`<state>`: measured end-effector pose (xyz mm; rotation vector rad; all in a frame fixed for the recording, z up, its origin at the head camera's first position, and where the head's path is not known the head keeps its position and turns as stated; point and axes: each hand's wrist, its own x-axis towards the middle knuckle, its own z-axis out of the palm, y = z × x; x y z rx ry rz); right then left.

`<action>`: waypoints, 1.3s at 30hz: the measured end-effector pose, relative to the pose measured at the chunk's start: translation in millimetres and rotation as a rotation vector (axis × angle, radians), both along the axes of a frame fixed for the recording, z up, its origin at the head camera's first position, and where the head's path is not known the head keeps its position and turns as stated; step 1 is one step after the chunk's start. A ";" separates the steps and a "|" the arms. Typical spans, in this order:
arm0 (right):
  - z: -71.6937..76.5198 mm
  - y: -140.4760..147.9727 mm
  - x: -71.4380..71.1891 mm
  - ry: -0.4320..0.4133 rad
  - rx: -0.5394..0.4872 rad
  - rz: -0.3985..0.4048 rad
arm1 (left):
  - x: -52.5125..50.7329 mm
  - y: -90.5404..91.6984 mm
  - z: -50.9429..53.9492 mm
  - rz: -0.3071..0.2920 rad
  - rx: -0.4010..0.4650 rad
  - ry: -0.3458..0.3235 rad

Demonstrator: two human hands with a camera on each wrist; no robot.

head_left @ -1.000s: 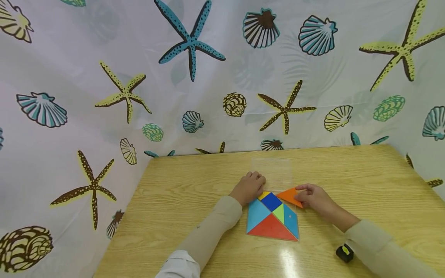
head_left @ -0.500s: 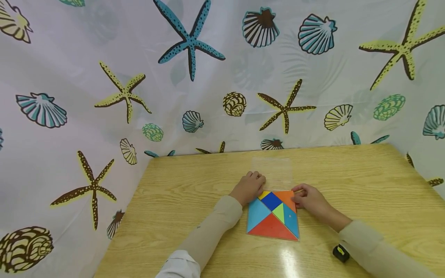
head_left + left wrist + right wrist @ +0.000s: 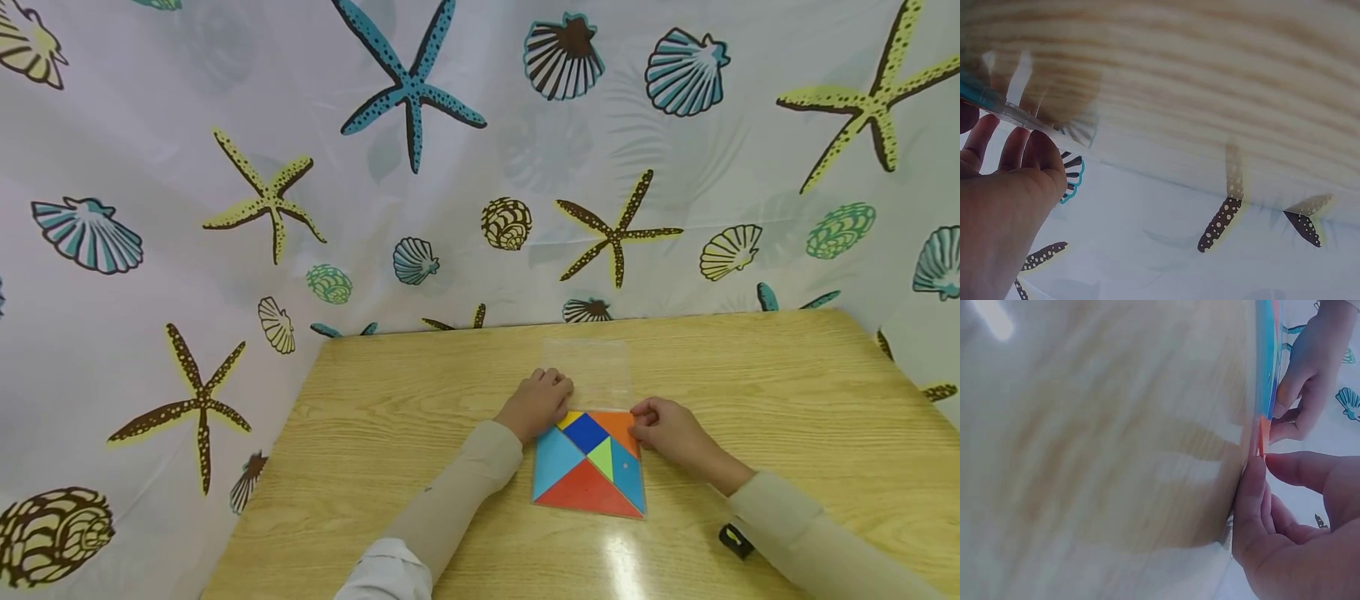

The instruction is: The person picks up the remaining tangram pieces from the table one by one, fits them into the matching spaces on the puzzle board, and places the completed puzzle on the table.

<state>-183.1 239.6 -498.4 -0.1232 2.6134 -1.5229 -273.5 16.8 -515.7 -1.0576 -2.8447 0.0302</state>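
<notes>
A tangram in a clear tray (image 3: 642, 517) lies on the table in the head view, its coloured pieces forming a square. The orange triangle (image 3: 617, 427) fills the top right corner, and my right hand (image 3: 670, 433) pinches its outer edge between thumb and fingers. My left hand (image 3: 536, 404) grips the tray's top left corner, partly covering the yellow piece (image 3: 572, 419). Around them lie a dark blue square (image 3: 586, 435), a light green triangle (image 3: 602, 457), a blue piece (image 3: 627, 479), a large blue triangle (image 3: 557, 458) and a red triangle (image 3: 588, 492).
A clear plastic lid (image 3: 588, 367) lies flat behind the tray. Near my right forearm sits a small black object (image 3: 735, 540) with a yellow-green mark. The wooden table (image 3: 405, 400) meets a cloth (image 3: 450, 275) printed with shells and starfish at the back.
The orange triangle, tilted and sticking out past the tray a second ago, has moved left and now lines up with the corner. My right hand moved slightly left with it. My left hand stayed put.
</notes>
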 end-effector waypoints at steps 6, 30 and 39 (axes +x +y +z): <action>1.8 -0.5 0.1 0.087 0.198 0.043 | -0.8 -0.4 0.1 -0.005 -0.001 -0.002; 3.8 -5.3 3.8 0.211 0.406 0.128 | 0.4 -0.8 0.8 -0.014 0.007 0.013; 6.2 -1.5 4.0 0.215 0.438 0.212 | 3.6 -0.9 5.1 0.001 0.004 -0.006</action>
